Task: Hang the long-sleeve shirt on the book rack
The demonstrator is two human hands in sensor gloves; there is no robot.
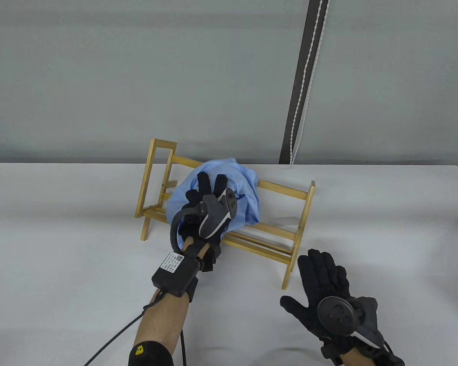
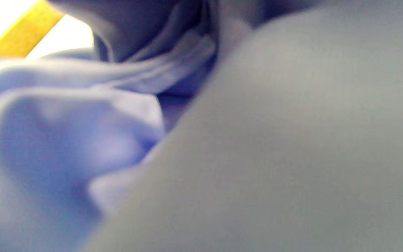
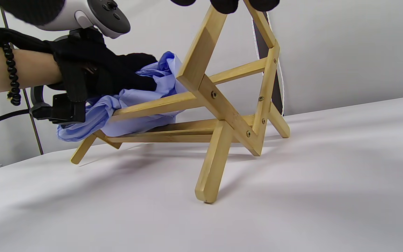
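Observation:
A wooden book rack point(image 1: 286, 192) stands on the white table. A light blue long-sleeve shirt point(image 1: 246, 198) lies bunched over the rack's left half, across the rails. My left hand point(image 1: 197, 186) rests on top of the shirt with its fingers spread. In the right wrist view the left hand point(image 3: 117, 75) lies on the shirt point(image 3: 159, 73) above the rack point(image 3: 201, 101). The left wrist view is filled with blurred blue shirt cloth point(image 2: 65, 140) and a bit of rack wood point(image 2: 23, 38). My right hand point(image 1: 303, 280) is open and empty, palm down, just right of the rack's front right leg.
The table point(image 1: 61, 248) is covered in white cloth and its far edge runs behind the rack. A dark strip with a white bead cord point(image 1: 301, 87) hangs on the grey wall at back right. A black cable point(image 1: 110, 339) trails from my left wrist.

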